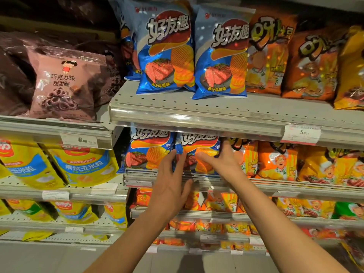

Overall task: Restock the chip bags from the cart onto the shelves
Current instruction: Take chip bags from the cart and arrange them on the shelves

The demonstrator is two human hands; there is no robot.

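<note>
A blue steak-flavour chip bag (199,149) stands on the second shelf (275,186), right of another blue bag (146,152). My left hand (170,180) rests flat against its left edge, fingers straight. My right hand (221,162) grips its right side, thumb across the front and fingers behind the bag. Two more blue bags (165,50) (220,56) stand upright on the shelf above (197,113). The cart is out of view.
Orange chip bags (275,160) fill the shelf just right of my hands. Yellow corn-snack bags (82,164) and pink chocolate-ring bags (65,83) sit on the left shelving bay. Price tags (301,133) hang on the shelf rails. Lower shelves hold more orange bags.
</note>
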